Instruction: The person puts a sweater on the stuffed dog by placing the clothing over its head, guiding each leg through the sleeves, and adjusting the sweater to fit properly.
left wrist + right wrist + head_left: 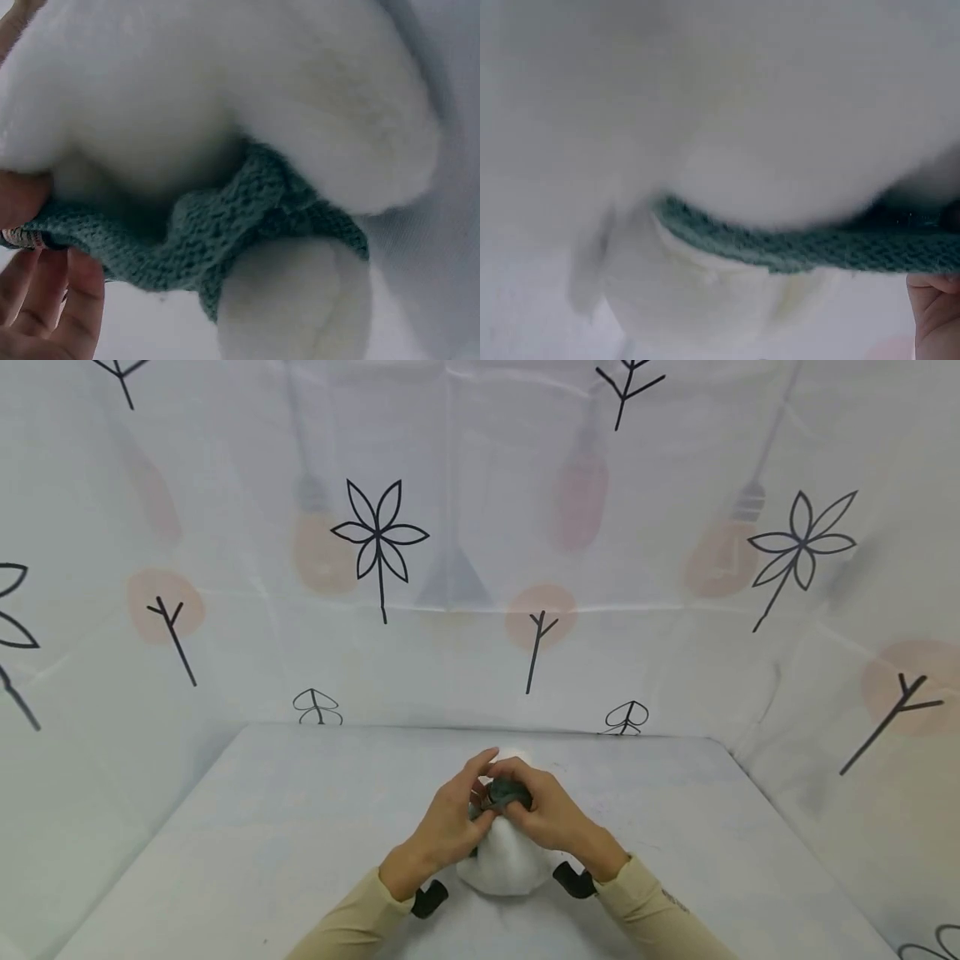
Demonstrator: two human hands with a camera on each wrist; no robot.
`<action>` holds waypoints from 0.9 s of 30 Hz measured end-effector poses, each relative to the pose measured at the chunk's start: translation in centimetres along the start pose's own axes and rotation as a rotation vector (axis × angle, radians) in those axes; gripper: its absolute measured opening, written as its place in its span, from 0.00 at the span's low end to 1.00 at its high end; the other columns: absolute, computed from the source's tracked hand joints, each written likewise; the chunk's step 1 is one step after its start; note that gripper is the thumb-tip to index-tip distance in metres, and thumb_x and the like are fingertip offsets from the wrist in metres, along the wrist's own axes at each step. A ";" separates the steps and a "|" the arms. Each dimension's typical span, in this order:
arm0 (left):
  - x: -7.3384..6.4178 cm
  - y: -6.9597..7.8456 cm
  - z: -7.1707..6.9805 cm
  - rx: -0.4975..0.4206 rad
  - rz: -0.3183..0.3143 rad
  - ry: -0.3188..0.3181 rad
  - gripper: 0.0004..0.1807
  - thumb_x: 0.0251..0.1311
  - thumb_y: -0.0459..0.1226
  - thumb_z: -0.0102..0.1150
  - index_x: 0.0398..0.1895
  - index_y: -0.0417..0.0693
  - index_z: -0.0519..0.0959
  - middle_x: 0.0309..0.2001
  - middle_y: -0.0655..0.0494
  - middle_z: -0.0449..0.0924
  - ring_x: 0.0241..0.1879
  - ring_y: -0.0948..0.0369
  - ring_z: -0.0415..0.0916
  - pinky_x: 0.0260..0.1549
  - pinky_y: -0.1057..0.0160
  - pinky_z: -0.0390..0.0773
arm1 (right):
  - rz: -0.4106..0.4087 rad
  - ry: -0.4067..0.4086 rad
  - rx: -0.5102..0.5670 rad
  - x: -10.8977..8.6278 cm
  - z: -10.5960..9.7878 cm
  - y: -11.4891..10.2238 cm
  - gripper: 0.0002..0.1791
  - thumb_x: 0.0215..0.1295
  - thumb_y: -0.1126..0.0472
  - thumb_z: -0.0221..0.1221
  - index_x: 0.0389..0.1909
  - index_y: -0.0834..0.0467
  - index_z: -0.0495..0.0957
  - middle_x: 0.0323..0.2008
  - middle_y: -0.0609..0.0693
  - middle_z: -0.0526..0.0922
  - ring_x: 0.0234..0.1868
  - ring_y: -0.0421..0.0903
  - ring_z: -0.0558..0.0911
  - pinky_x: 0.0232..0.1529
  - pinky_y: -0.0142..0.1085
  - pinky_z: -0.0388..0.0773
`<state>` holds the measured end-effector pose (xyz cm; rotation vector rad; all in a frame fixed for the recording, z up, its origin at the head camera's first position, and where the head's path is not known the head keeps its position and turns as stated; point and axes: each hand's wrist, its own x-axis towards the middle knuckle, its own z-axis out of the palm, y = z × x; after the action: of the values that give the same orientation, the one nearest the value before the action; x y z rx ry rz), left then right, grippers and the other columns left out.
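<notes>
A white plush toy (504, 864) lies on the table, partly hidden by both hands. Around part of it runs a green knitted garment (510, 792), whose exact cut I cannot tell. My left hand (450, 820) pinches the garment's edge; in the left wrist view its thumb lies above the knit (210, 232) and its fingers (84, 300) below. From the other side my right hand (553, 810) grips the same garment. The right wrist view shows the knit (802, 249) stretched along the white plush (727, 97), with fingers (939, 315) under its edge.
The white table (315, 810) extends around the toy. Behind and at both sides hangs a pale cloth (465, 668) printed with flowers and twigs. Black curved pieces (429, 899) show beside each wrist.
</notes>
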<state>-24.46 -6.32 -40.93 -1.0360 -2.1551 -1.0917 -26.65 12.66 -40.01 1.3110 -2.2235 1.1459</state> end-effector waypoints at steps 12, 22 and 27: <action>-0.5 0.2 0.5 -0.026 0.005 0.072 0.50 0.44 0.20 0.64 0.72 0.47 0.54 0.41 0.52 0.77 0.27 0.64 0.74 0.27 0.66 0.78 | -0.168 -0.018 -0.195 0.0 -0.5 -0.5 0.35 0.50 0.77 0.52 0.63 0.55 0.65 0.51 0.48 0.79 0.35 0.36 0.75 0.34 0.30 0.72; -0.4 0.5 1.2 0.157 0.032 0.165 0.40 0.39 0.18 0.64 0.60 0.44 0.64 0.35 0.56 0.76 0.25 0.66 0.68 0.24 0.73 0.70 | -0.144 0.023 -0.098 -0.2 -0.9 -0.3 0.33 0.49 0.77 0.59 0.58 0.57 0.67 0.31 0.45 0.75 0.29 0.37 0.74 0.31 0.28 0.74; -0.4 0.3 1.4 0.211 0.014 0.237 0.36 0.37 0.17 0.64 0.55 0.40 0.66 0.35 0.55 0.75 0.25 0.66 0.67 0.24 0.72 0.70 | -0.118 0.013 -0.048 -0.2 -1.2 -0.4 0.31 0.51 0.76 0.63 0.57 0.59 0.67 0.31 0.48 0.78 0.31 0.40 0.77 0.34 0.36 0.77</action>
<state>-24.09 -5.25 -41.85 -0.7836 -2.0171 -0.9071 -26.34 13.56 -39.18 1.3905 -2.1200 1.0496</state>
